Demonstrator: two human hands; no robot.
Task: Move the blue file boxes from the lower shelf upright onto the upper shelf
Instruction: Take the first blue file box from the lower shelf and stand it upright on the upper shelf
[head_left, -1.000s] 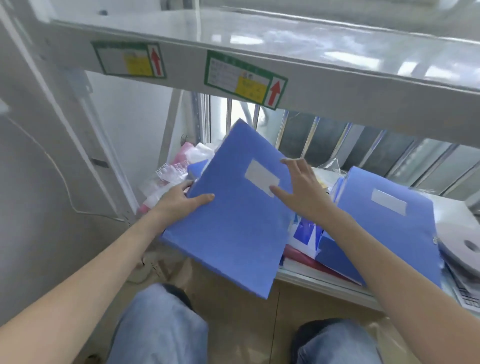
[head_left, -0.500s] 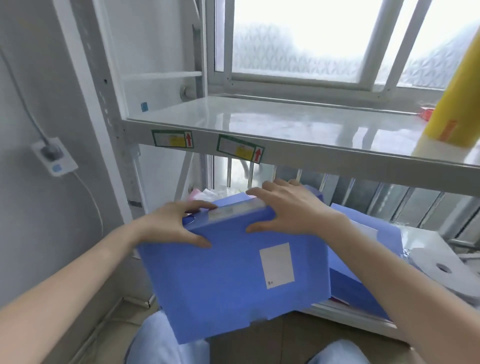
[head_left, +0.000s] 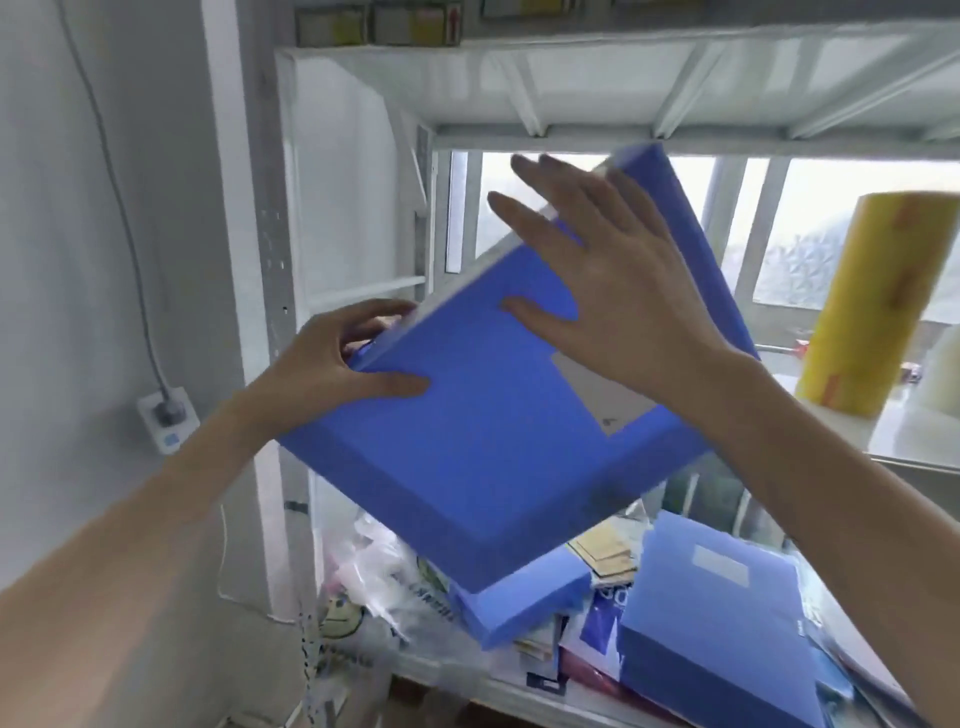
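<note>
A blue file box (head_left: 483, 447) with a white label is raised and tilted in front of the white rack, at the height of the upper shelf (head_left: 914, 441). My left hand (head_left: 332, 364) grips its left corner, thumb on the front face. My right hand (head_left: 602, 291) presses flat against its upper part with the fingers spread. Two more blue file boxes lie on the lower shelf (head_left: 488, 686): one (head_left: 519, 603) just under the raised box, one (head_left: 711, 629) at the right with a white label.
A yellow roll (head_left: 878, 301) stands on the upper shelf at the right. Plastic bags (head_left: 379, 587) and papers crowd the lower shelf. The rack's white post (head_left: 270, 260) is at the left, with a wall socket (head_left: 166, 421) and cable beside it. Another shelf's underside (head_left: 623, 88) is overhead.
The blue file box has been lifted from the lower shelf's level up to the upper shelf's height and turned to a tilt. My view has swung upward.
</note>
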